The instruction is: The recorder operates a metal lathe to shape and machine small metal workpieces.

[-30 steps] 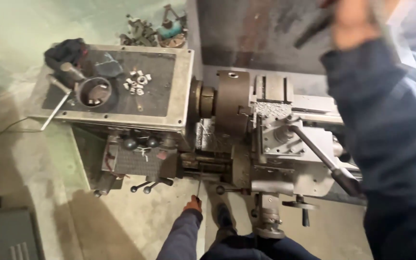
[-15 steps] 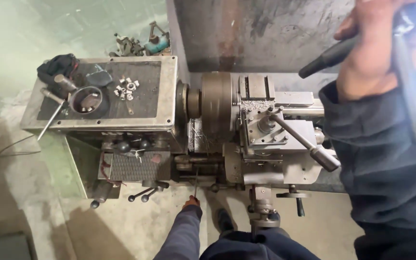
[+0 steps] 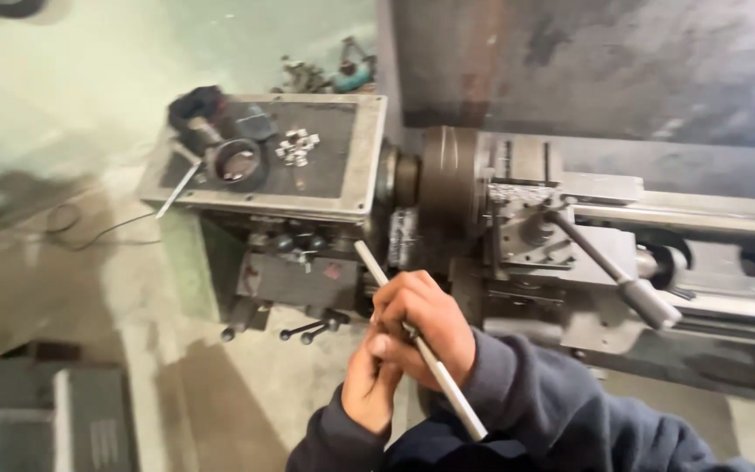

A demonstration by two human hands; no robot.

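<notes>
Since the earlier frame the right hand (image 3: 425,328) has come down from high at the right of the view to just in front of the grey metal lathe (image 3: 517,227), and the left hand (image 3: 370,385) has risen to meet it; the view has also swung so the lathe sits further right.

Both hands are now together, below and in front of the lathe's headstock. The right hand is closed around a thin, pale, straight metal rod (image 3: 417,345), which runs on a slant through the fist: its upper end points toward the dark round chuck (image 3: 447,188) of the lathe, its lower end lies over the dark blue sleeve. The left hand touches the right from beneath; whether its fingers also grip the rod cannot be told.

As far as can be judged, the work is at an early stage: the rod is in hand but stands apart from the lathe, not seated in the chuck. The long dark-handled lever (image 3: 609,267) on the tool post, right of the chuck, is untouched.

On the flat top surface of the headstock (image 3: 342,170), left of the chuck, lie a dark metal ring (image 3: 236,163) and a cluster of small silvery nuts (image 3: 296,146).
</notes>
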